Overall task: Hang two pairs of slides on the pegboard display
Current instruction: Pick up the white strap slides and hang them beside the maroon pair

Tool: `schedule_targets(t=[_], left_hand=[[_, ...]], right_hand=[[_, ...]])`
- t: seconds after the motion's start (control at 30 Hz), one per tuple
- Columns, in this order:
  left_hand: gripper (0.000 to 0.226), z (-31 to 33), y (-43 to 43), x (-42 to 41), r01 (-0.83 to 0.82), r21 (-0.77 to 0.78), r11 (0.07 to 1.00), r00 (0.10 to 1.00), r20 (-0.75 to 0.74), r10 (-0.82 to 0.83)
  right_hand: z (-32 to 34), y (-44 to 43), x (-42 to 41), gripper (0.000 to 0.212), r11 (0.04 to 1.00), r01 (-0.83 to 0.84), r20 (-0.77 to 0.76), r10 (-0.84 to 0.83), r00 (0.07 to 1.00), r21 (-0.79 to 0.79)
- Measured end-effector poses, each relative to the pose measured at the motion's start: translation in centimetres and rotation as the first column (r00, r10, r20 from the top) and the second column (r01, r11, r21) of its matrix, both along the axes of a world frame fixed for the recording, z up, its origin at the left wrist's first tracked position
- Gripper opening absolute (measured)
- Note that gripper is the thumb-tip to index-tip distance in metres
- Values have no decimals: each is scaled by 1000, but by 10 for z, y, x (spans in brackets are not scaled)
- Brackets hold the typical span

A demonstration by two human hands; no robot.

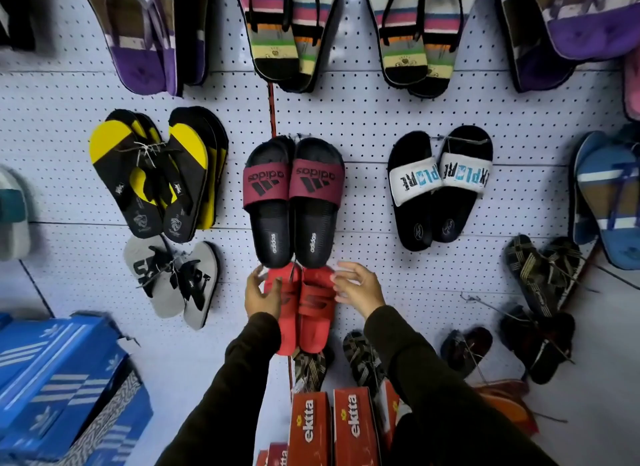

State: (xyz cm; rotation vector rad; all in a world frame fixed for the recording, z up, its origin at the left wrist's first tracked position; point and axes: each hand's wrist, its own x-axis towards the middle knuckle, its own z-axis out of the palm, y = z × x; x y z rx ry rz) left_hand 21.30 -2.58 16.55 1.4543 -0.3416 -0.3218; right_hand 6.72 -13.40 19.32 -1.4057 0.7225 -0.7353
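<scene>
Reaching up to a white pegboard (381, 119), a person in dark sleeves is settling a pair of red slides (304, 309) between both hands, directly below a black-and-maroon pair (294, 202) that is already hanging. The left hand (261, 297) is cupping the pair's left edge, fingers loosely curled; the right hand (356, 287) is hovering spread at the right edge. Squaring the pair beneath its hook before letting go looks wise. The red foam appears matte, moulded and broad-strapped.
</scene>
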Motion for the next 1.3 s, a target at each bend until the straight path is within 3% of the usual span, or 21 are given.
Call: schedule_targets(t=[0.13, 0.2, 0.37, 0.6, 0.73, 0.87, 1.0, 1.13, 1.3], left_hand=[[31, -50, -3, -53, 117, 92, 989, 985, -137, -104], [30, -78, -3, -76, 203, 200, 958, 976, -120, -182], [37, -155, -7, -127, 387, 485, 784, 921, -172, -348], [37, -213, -20, -198, 607, 572, 552, 794, -417, -441], [54, -240, -38, -224, 660, 603, 449, 748, -473, -465], [60, -256, -51, -238, 625, 689, 366, 759, -428, -490], [63, -263, -62, -242, 589, 727, 353, 784, -406, -471], [57, -278, -65, -245, 637, 695, 334, 767, -529, -362], [46, -271, -56, -251, 699, 596, 396, 713, -623, -322]], right_hand=[[-55, 0, -35, 28, 997, 22, -127, -12, 992, 74], [-80, 1, -55, 28, 990, 40, -175, -16, 984, 133], [-146, 2, -122, 42, 961, 175, -313, -102, 944, 214], [-234, -4, -226, 40, 915, 335, -641, -120, 758, 224], [-301, -12, -272, 65, 813, 507, -743, -145, 654, 287], [-310, -5, -282, 59, 757, 531, -708, -132, 694, 379], [-333, -5, -286, 59, 738, 557, -650, -215, 729, 381], [-320, -6, -290, 51, 654, 555, -605, -183, 775, 513], [-318, -7, -306, 48, 598, 539, -548, -190, 815, 593]])
